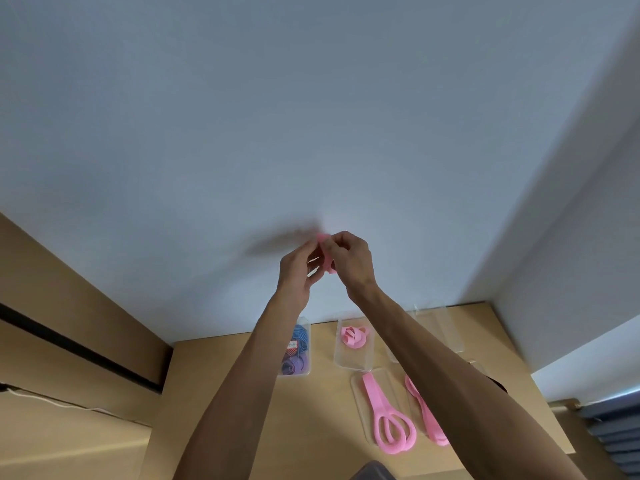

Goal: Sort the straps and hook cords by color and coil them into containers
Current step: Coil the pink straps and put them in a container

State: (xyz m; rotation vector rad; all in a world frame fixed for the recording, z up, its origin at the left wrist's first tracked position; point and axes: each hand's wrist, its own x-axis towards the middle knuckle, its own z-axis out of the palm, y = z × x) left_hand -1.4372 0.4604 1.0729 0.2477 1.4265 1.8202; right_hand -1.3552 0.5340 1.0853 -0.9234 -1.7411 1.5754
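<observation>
Both hands raised above counter (242,368): left hand (294,271) and right hand (351,261) pinch 1 pink strap (325,259), grips narrow; pink container (354,358) lies below, nearer right hand

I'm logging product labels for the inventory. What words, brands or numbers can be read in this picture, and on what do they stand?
No text can be read.
The small red and white tag on the blue strap in the left clear container bears marks, but they are too small and blurred to read.
The pink straps, the pink strap in the hands and the other containers show no lettering.
</observation>
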